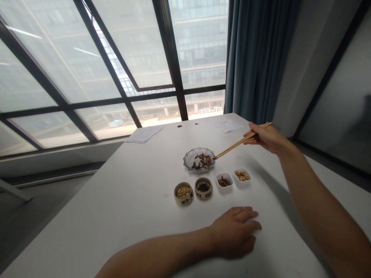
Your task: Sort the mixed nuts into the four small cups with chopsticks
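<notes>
Centrally on the white table (139,204), a clear faceted glass bowl (189,159) holds dark brown dried pieces (203,160). Rightward, on the table's near side, the left hand (235,232) lies fingers apart, gripping nothing. Long tan wooden chopsticks (235,145) slant down-left to the bowl's right rim, clamped in the right hand (265,137) toward the table's right edge; whether their tips pinch anything is hard to tell.

A pair of wooden chopsticks (232,147) is held aslant, tips lowered at the right rim of a scalloped clear-glass bowl (188,159), in which dark reddish-brown dried pieces (204,159) are loosely scattered.
</notes>
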A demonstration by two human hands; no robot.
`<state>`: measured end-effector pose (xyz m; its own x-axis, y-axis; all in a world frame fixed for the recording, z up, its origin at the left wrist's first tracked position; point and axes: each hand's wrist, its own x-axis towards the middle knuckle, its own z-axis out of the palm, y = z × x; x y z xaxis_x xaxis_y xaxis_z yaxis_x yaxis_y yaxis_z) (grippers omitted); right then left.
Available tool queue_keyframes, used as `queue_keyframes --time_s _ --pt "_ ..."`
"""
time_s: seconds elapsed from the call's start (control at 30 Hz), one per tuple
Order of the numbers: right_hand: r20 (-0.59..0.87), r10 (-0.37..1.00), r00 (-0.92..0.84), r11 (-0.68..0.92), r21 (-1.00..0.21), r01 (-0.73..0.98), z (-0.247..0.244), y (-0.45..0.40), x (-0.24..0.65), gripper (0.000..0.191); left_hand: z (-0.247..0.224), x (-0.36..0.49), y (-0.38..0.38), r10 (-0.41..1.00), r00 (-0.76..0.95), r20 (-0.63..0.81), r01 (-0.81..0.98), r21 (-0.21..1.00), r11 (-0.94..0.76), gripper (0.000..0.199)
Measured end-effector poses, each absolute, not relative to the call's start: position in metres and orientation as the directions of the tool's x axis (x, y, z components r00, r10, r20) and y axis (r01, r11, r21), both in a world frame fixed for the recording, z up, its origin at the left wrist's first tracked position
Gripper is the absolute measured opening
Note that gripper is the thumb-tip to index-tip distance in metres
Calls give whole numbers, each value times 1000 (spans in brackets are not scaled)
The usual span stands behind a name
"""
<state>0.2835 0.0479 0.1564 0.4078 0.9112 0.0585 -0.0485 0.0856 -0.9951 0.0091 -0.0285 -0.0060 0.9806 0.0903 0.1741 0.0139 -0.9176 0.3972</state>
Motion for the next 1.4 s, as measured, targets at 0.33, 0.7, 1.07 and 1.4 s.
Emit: queue_keyframes --time_s 0.33,0.7,1.07,1.4 --pt "-52 996 79 -61 -992 114 157 29 290 44 -5 10 -29 100 984 145 36 393 -919 42" --pt "57 977 205 44 -997 67 158 31 293 41 -6 9 -28 98 983 152 30 396 -918 42" --pt "262 930 258 252 -965 73 162 36 261 51 2 9 -30 57 986 154 6 317 -948 40" --pt "444 868 223 392 -887 244 150 49 215 66 90 -8 -18 210 938 276 144 242 -960 34"
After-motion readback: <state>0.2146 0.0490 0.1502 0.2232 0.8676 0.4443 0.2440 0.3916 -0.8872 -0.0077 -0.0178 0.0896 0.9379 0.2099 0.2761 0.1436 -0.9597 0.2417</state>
